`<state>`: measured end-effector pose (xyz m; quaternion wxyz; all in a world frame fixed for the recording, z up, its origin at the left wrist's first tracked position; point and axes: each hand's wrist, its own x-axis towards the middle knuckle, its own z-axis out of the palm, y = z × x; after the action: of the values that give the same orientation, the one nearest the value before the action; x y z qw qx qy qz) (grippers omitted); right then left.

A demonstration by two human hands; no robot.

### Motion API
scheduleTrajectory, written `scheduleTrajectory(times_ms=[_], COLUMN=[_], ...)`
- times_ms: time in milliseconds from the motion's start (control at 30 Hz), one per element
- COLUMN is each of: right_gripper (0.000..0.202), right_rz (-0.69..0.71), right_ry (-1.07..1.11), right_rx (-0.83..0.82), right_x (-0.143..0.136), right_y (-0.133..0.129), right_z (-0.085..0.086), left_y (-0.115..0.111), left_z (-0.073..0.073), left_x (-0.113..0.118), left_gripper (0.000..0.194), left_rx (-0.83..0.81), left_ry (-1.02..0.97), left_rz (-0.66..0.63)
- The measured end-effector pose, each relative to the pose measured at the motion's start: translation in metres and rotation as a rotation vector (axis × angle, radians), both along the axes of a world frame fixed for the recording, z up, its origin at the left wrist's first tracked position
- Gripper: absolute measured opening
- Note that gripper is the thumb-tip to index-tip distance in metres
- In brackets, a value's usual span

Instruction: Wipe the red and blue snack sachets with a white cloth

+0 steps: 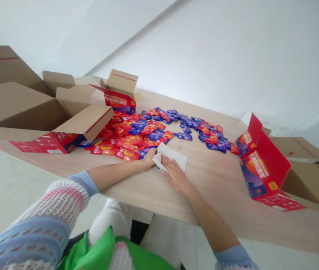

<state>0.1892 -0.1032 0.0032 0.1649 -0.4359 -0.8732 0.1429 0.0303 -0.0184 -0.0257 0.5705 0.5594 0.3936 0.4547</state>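
A white cloth or paper wipe (178, 155) lies on the table in front of me, its left edge folded up. My right hand (175, 175) rests flat on it with the fingers stretched out. At the folded edge, my left hand (149, 159) is closed, its fingertips partly hidden by the wipe. A small dark blue bit shows under the wipe between the hands, too little to name. Just beyond my left hand spreads a heap of red and purple sachets (128, 142). Smaller purple and red sachets (189, 125) lie scattered farther back.
A large open carton (44, 142) stands at the left of the wooden table (215, 195). Behind the heap is an open red box (120, 101). Another open red box (261, 172) stands at the right. A white wall (232, 56) rises behind the table.
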Motion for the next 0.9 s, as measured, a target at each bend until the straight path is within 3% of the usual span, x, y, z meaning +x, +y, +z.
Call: scheduleTrajectory(times_ms=[100, 333, 500, 633, 700, 767, 900], right_gripper=[0.053, 0.053, 0.053, 0.057, 0.059, 0.06, 0.055], right_rz=[-0.055, -0.319, -0.563, -0.661, -0.644, -0.538, -0.126], right_ry=[-0.057, -0.121, -0.127, 0.011, 0.1, 0.153, 0.094], right_rx=[-0.016, -0.03, -0.018, -0.021, 0.003, 0.057, 0.032], right_x=[0.012, 0.058, 0.085, 0.082, 0.066, 0.044, 0.008], right_y=[0.013, 0.047, 0.054, 0.041, 0.03, 0.018, 0.003], right_z=[-0.002, -0.017, -0.02, -0.011, -0.006, -0.003, -0.004], left_y=[-0.002, 0.001, 0.0, -0.002, -0.002, -0.001, 0.0], left_z=[0.0, -0.008, -0.002, 0.001, 0.0, -0.002, -0.006], left_x=[0.003, 0.006, 0.006, 0.005, 0.006, 0.006, 0.005], left_gripper=[0.015, 0.041, 0.04, 0.039, 0.037, 0.033, 0.021], left_rx=[-0.068, -0.156, -0.211, -0.241, -0.234, -0.216, -0.128], left_ry=[-0.028, 0.094, 0.045, 0.034, 0.041, 0.043, -0.049], left_rz=[0.056, 0.268, 0.231, 0.217, 0.226, 0.243, 0.237])
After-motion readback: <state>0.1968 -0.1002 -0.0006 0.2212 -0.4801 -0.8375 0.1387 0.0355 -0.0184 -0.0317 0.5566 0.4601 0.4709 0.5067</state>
